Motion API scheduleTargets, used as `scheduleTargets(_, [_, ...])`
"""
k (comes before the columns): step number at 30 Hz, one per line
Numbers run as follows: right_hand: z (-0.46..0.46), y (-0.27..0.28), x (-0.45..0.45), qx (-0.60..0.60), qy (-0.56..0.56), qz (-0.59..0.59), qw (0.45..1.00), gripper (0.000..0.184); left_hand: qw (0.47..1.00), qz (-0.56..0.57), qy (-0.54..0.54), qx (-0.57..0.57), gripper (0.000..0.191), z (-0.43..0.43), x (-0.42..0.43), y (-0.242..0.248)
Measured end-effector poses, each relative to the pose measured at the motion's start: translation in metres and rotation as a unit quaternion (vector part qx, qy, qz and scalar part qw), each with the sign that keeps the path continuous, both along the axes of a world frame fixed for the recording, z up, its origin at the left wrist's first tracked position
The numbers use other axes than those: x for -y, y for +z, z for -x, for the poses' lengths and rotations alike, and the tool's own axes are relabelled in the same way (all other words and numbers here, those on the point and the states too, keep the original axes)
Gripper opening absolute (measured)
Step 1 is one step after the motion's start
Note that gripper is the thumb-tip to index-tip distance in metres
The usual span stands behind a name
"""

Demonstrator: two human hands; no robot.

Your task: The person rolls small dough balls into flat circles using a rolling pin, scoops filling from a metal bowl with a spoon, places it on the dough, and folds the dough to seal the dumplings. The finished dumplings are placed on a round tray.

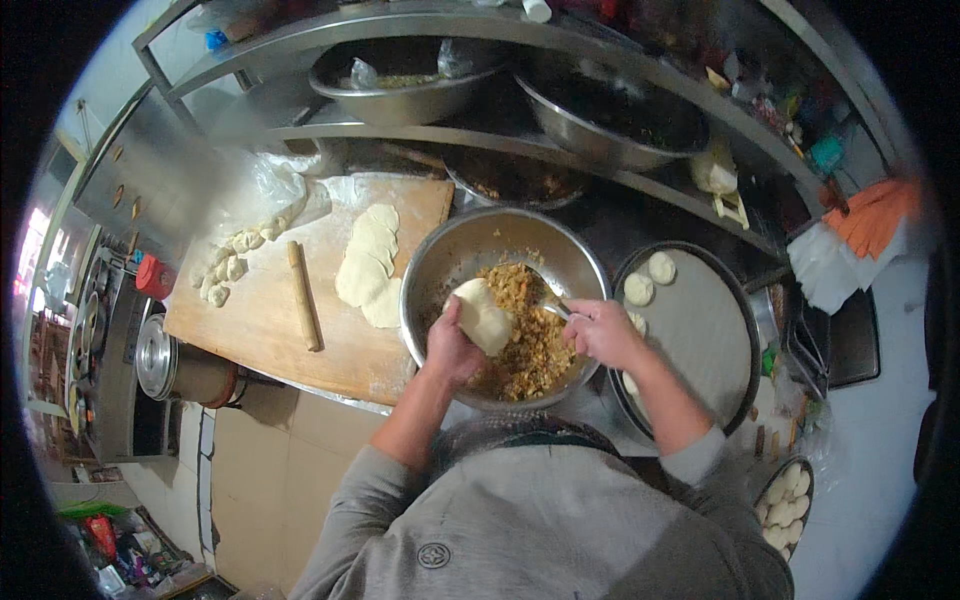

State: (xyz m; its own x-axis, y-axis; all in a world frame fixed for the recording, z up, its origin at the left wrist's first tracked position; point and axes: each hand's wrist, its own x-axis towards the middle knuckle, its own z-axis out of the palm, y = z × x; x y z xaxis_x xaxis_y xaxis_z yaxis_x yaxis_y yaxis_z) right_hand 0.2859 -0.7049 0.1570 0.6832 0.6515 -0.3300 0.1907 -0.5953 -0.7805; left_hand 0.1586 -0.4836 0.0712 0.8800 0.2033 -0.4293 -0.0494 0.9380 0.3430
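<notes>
My left hand (454,346) holds a round dough wrapper (485,318) over the left side of a steel bowl (427,259). Inside that bowl lies a chopped, brownish-yellow filling (534,360). My right hand (604,334) grips the handle of a metal spoon (553,301), whose bowl end dips into the filling. To the left, a stack of overlapping flat dough wrappers (369,262) rests on a floured wooden board (345,360). A wooden rolling pin (303,296) and several small dough pieces (225,266) lie farther left on it.
Right of the bowl stands a round tray (701,330) with several filled buns (640,289) along its left edge. Steel basins (405,105) sit on a metal shelf (480,139) above. A plastic bag (281,184) lies at the board's back. Another tray of buns (786,506) is at lower right.
</notes>
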Motion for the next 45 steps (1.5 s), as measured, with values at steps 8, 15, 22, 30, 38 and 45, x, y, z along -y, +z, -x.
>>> scheduleTargets(8, [0.055, -0.085, 0.004, 0.248, -0.039, -0.117, 0.961, 0.041, 0.986, 0.124, -0.031, 0.103, 0.061, -0.047, 0.005, -0.01])
scheduleTargets(15, [0.039, -0.054, 0.034, 0.067, -0.073, -0.124, 0.987, 0.044, 0.991, 0.088, 0.017, 0.102, 0.052, -0.009, -0.016, -0.014])
scheduleTargets(22, [0.027, -0.043, -0.013, 0.321, 0.141, 0.193, 0.917, 0.05, 0.993, 0.019, -0.009, 0.117, 0.049, 0.015, -0.008, -0.015])
scheduleTargets(30, [0.037, -0.039, -0.032, 0.223, 0.102, -0.228, 0.942, 0.025, 0.99, 0.089, -0.01, 0.112, 0.047, 0.027, 0.015, -0.001])
scheduleTargets(38, [0.024, -0.055, -0.035, -0.286, -0.073, -0.257, 0.92, 0.021, 0.994, -0.052, -0.091, 0.021, 0.043, 0.025, 0.027, 0.014])
scheduleTargets(45, [0.019, -0.056, -0.032, -0.15, -0.023, -0.187, 0.971, 0.02, 0.972, -0.208, -0.11, 0.028, 0.037, 0.026, 0.031, 0.019])
